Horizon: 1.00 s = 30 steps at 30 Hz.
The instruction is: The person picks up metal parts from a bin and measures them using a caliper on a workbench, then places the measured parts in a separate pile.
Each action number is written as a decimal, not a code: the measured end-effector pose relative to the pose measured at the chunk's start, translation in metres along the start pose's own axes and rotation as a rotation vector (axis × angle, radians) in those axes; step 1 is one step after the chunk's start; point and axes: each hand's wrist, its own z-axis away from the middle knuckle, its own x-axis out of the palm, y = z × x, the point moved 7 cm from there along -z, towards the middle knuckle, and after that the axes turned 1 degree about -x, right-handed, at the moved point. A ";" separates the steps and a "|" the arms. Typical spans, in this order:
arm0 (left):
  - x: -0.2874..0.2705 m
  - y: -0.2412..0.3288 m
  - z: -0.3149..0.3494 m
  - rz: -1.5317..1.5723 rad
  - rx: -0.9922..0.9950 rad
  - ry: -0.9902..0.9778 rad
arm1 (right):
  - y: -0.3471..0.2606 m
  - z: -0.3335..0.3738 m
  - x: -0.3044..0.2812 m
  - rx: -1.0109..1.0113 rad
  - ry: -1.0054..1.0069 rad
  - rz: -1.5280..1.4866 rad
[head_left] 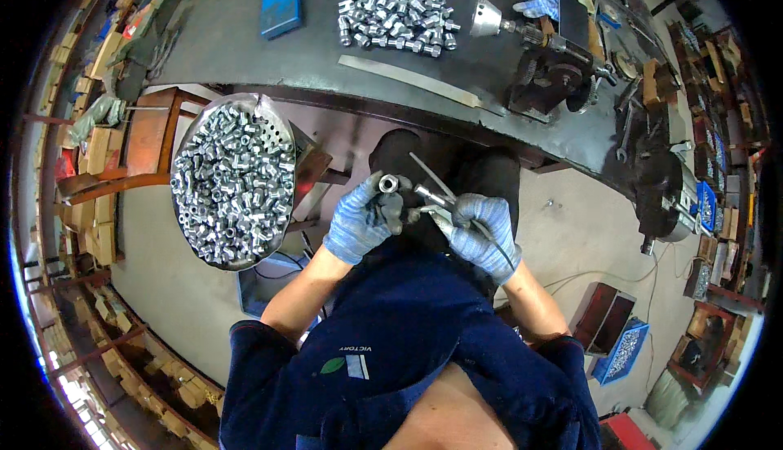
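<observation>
My left hand, in a blue knitted glove with dark fingertips, pinches a small shiny metal fitting with its round opening facing up. To the right of it, my right hand, also gloved, is closed around a slim pen-shaped metal tool with a dark cord or hose running back past the wrist. A thin grey rod also sticks out from that hand; I cannot tell whether it is a file. The tool's tip is close to the fitting, and contact is not visible. Both hands are above my lap.
At my left stands an oval metal bin heaped with fittings. On the workbench are a pile of fittings, a blue box, a flat file and a clamped drill. Crates sit on the floor at right.
</observation>
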 end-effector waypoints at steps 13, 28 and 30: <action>-0.030 0.009 -0.015 -0.143 0.026 0.074 | 0.019 -0.007 0.012 0.038 -0.031 -0.018; 0.036 0.037 0.000 -1.001 0.107 -0.067 | 0.003 0.000 0.017 -0.035 -0.086 0.170; 0.038 0.037 0.002 -1.060 0.154 -0.094 | 0.002 0.002 0.017 -0.052 -0.079 0.220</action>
